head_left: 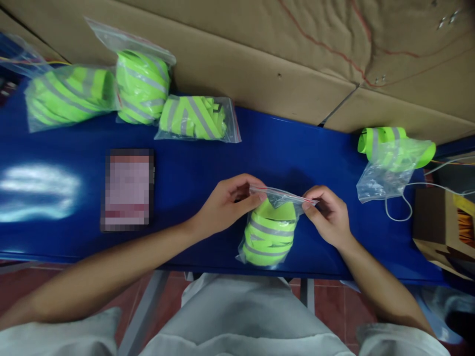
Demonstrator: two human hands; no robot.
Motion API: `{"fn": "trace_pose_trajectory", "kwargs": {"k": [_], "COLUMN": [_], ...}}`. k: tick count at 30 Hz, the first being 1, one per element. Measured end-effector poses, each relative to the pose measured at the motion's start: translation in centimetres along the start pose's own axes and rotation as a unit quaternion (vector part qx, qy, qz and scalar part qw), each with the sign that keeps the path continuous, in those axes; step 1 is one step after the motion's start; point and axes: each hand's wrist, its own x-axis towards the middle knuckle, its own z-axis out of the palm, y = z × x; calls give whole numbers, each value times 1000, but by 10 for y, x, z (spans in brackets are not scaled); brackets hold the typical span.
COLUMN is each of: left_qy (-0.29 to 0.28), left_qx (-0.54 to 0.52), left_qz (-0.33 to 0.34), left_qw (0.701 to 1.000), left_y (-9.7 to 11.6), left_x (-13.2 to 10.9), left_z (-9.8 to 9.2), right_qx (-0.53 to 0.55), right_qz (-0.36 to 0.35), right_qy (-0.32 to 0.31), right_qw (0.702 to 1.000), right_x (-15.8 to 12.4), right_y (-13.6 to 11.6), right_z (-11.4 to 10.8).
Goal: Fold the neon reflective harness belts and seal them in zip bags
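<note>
A clear zip bag (284, 195) with a red-lined seal stands near the table's front edge, a rolled neon-yellow reflective strap (269, 235) with grey stripes inside it. My left hand (235, 200) pinches the left end of the seal between thumb and fingers. At the right end, my right hand (328, 212) grips the same seal edge. The seal is stretched between both hands, above the strap. Whether it is fully pressed together I cannot tell.
Several bagged neon straps (143, 89) line the back left of the blue table (208, 163). A pixelated rectangular object (128, 190) lies left. At right are another strap (386, 143), an unfilled-looking clear bag (386, 173), a white cord (410, 210) and a cardboard box (432, 222). Brown cardboard (241, 59) walls the back.
</note>
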Motion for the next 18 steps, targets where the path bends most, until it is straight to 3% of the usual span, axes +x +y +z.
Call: {"fn": "trace_pose_trajectory", "kwargs": {"k": [5,18], "left_qy": [5,-41], "left_qx": [30,49], "left_qz": [9,-9], "left_qw": [1000,998], "left_y": [0,-5], "left_x": [-2,0], "left_z": [0,-1], "right_qx": [-2,-11], "right_qz": [-42,-47], "right_qy": [-2,-37], "right_qw": [999,998], "right_x": [0,-1], "right_y": [-2,-3], "right_z": [2,7]}}
